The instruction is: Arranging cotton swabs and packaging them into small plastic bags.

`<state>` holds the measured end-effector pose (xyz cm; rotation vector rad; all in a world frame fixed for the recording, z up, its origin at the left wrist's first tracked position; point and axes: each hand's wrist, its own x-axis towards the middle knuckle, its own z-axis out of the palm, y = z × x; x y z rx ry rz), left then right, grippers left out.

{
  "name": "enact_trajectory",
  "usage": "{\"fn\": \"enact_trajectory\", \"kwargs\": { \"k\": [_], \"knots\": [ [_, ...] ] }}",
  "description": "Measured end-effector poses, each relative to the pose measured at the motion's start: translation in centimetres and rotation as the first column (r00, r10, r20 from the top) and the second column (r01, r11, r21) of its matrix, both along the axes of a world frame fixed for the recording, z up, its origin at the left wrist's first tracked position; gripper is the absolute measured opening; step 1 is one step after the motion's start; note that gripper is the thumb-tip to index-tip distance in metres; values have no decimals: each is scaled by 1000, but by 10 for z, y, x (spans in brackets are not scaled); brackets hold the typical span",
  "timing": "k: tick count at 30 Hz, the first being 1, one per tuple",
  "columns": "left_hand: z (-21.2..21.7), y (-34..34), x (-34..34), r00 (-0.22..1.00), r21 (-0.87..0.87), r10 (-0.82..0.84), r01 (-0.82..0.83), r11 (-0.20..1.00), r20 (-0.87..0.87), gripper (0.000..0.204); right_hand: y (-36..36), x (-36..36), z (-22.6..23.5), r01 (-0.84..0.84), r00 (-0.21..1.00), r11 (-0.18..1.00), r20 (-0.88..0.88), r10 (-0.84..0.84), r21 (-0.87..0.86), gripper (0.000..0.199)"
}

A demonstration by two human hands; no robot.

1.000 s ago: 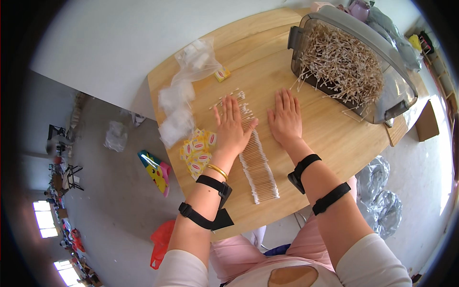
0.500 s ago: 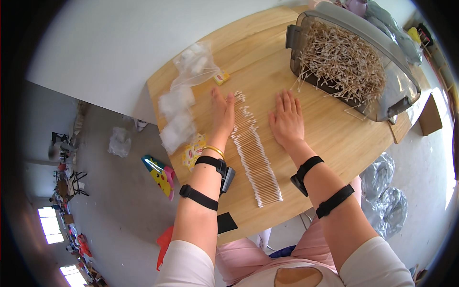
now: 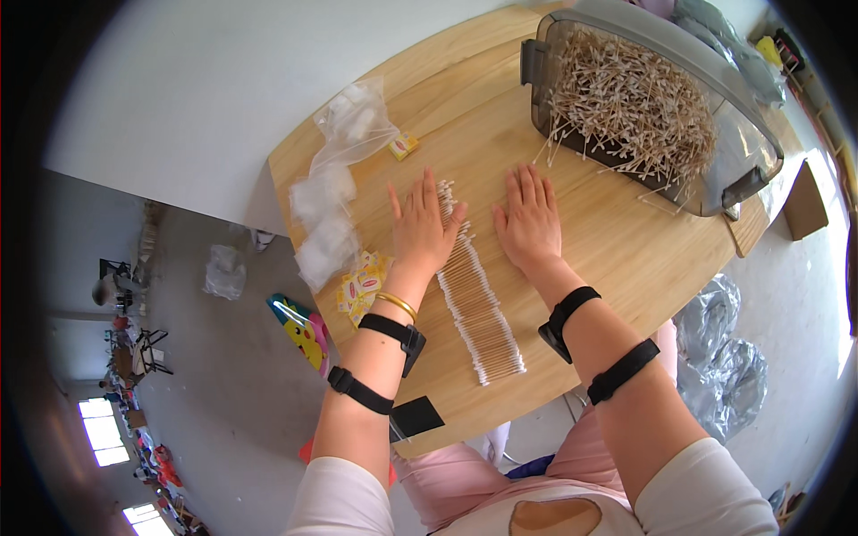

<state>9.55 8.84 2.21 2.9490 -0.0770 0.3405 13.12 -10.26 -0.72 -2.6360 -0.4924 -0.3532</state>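
Left hand [image 3: 422, 230] palm down, thumb [image 3: 458, 217] spread — right hand [image 3: 529, 225] flat, fingers [image 3: 528, 188] extended.

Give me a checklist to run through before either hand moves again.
1. Right hand clear of the swab row: ok, palm down to the right of it, holding nothing visible.
2. Left hand free of held items: cannot tell, it is palm down at the row's far part and its underside is hidden.
3. Near end of the row even: ok, swabs lie side by side.
4. Far end even: not ok, the visible tips are staggered.
5. Loose swabs all inside the bin: not ok, a few stick out past its near edge.
6. Yellow-and-white packets apart from the row: ok, they lie left of it.
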Motion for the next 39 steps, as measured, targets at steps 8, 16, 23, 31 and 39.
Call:
{"fn": "enact_trajectory", "kwargs": {
  "k": [8,16,23,31,39],
  "knots": [
    [-1,-16,-21,998,95,13,-19,995,54,93,2,1,2,2,1000,1000,10,-2,4,59],
    [-4,-20,-10,996,-89,48,-42,995,70,96,2,0,2,3,1000,1000,4,-3,10,59],
    [-5,-20,-7,995,-10,81,-82,997,-53,96,-1,1,2,0,1000,1000,-12,0,10,60],
    [-18,-28,-30,991,17,71,-69,997,-114,91,2,1,3,2,1000,1000,-5,-2,-13,60],
    [-9,-34,-47,982,-328,73,-128,936,-175,93,-2,2,5,-35,999,997,-1,35,69,56]
  ]
}}
